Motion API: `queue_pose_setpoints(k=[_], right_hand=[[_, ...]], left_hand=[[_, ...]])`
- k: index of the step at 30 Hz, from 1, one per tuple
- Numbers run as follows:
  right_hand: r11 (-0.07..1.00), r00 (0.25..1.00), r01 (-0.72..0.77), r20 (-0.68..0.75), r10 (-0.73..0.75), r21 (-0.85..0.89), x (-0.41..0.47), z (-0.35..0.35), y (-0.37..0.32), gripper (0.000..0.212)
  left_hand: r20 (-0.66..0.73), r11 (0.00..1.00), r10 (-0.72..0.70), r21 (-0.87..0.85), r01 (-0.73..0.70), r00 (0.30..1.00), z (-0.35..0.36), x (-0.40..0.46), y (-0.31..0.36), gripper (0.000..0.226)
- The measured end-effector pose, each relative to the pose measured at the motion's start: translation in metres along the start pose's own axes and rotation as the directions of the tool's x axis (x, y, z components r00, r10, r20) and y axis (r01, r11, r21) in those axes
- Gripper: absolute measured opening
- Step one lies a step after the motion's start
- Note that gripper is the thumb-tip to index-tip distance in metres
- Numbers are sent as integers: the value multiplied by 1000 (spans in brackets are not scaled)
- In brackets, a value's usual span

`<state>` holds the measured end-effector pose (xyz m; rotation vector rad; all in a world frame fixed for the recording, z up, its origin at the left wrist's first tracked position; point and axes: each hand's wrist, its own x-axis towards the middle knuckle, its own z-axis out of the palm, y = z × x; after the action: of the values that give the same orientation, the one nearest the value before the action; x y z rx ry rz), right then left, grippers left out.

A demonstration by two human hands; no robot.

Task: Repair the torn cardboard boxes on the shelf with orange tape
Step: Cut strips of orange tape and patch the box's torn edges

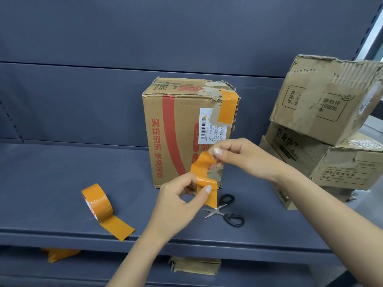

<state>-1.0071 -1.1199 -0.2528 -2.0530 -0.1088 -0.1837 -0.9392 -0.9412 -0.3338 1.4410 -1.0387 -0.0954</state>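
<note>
Glossy, crinkled orange tape strip (204, 177): pinched between left hand (180, 200) and right hand (234, 155), before torn corrugated box (182, 129). Tape roll (97, 201) left; steel scissors (224, 210) beneath, on shelf (51, 183).

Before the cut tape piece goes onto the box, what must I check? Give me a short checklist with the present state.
1. Tape piece held by both hands, left hand and right hand: ok.
2. Piece flat, not folded: not ok, it curls.
3. Torn lower corner of box reachable: ok.
4. Scissors out of the way: ok.
5. Glue side faces the box: cannot tell.
</note>
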Motion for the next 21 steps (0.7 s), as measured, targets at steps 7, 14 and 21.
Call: queue_pose_setpoints(k=[7,14,21], right_hand=[[993,972,44,-225,-68,-112,10,-7,-8,5],[930,933,9,-332,-140,-367,22,-26,-33,7],[806,902,-68,-382,-202,-587,42,-58,-62,11]], left_hand=[[1,978,-202,-56,202,979,-10,9,-1,7],[2,868,-450,-235,438,893,-13,40,7,16],[123,870,-447,-173,463,886,-4,85,22,28]])
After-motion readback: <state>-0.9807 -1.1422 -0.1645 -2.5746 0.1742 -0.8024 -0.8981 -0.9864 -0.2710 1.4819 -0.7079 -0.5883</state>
